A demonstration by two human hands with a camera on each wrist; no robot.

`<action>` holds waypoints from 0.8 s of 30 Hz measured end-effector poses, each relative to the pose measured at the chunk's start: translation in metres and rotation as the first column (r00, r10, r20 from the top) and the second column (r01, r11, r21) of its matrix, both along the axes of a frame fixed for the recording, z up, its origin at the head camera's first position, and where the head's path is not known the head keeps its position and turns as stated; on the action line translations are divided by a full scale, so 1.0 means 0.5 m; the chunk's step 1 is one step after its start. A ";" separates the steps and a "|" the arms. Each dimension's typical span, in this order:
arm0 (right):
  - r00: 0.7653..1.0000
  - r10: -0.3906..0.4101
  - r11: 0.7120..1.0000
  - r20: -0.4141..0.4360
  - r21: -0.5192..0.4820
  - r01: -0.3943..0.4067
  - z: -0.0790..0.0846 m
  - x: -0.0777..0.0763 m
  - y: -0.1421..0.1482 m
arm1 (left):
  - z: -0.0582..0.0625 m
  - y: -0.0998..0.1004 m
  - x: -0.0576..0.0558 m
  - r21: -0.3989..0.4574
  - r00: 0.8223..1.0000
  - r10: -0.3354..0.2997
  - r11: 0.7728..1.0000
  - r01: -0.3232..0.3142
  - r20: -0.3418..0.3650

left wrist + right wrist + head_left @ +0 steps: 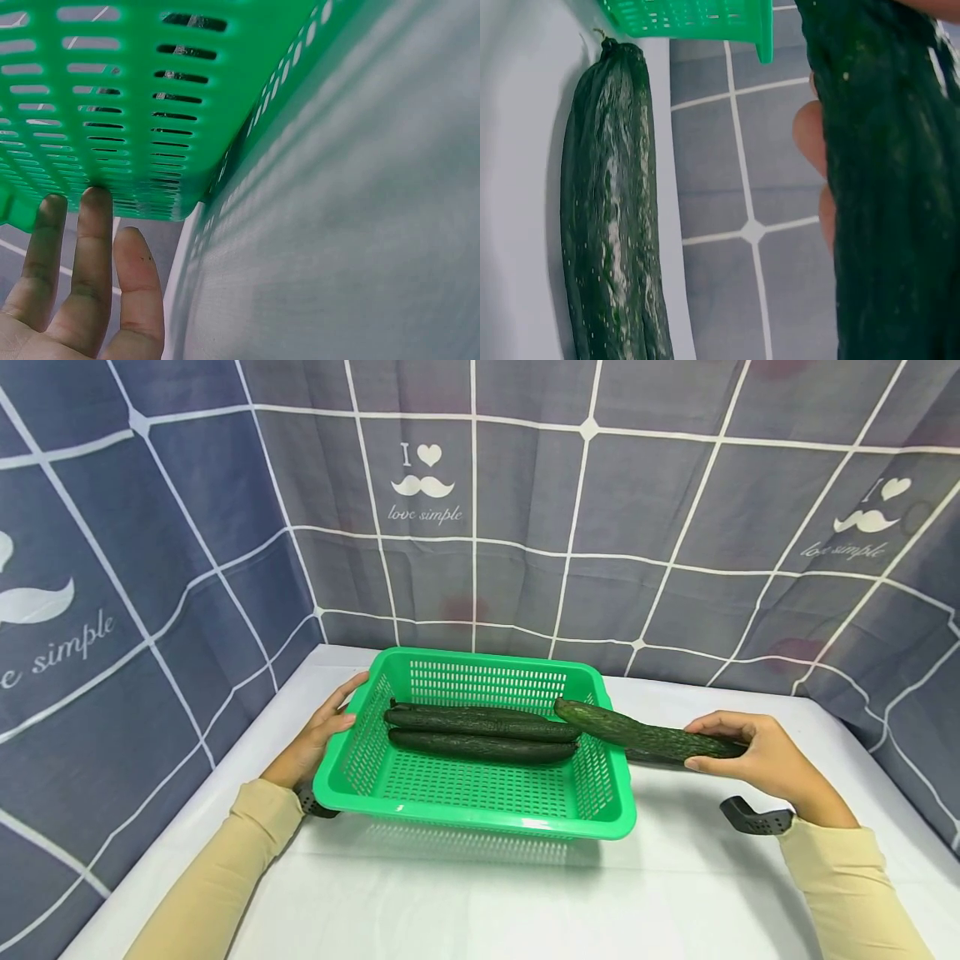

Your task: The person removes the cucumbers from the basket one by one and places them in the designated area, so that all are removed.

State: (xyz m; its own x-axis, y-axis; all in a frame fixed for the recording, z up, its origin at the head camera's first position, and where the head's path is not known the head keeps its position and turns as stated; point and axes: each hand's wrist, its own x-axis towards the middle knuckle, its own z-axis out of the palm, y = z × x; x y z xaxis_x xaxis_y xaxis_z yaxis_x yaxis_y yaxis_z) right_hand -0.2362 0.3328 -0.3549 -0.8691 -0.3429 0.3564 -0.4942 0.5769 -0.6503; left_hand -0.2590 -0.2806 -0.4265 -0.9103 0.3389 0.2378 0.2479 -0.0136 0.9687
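Observation:
The left hand rests against the left rim of a green plastic basket. Its fingers lie fairly straight against the slotted outer wall in the left wrist view. Dark green cucumbers lie side by side inside the basket. The right hand grips one end of a long cucumber, thumb in front and fingers behind. That cucumber's far end reaches over the basket's right rim. Another cucumber lies on the table, below the held one and right of the basket.
A white cloth covers the table. Grey-blue curtains with white grid lines stand behind it and at both sides. The basket's raised right rim lies between the right hand and the cucumbers inside. Black straps sit at the wrists.

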 end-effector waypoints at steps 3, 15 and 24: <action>1.000 -0.005 1.000 0.015 0.013 0.005 0.001 0.004 0.008 | -0.002 0.000 0.001 0.015 1.000 -0.004 1.000 0.004 -0.001; 0.998 0.013 1.000 0.065 0.018 -0.015 0.002 0.004 0.050 | -0.006 0.002 -0.004 -0.015 1.000 0.028 0.999 -0.028 -0.006; 0.995 0.032 0.999 0.100 0.005 -0.033 -0.007 -0.007 0.092 | -0.005 0.002 -0.005 0.023 1.000 0.019 1.000 -0.019 -0.013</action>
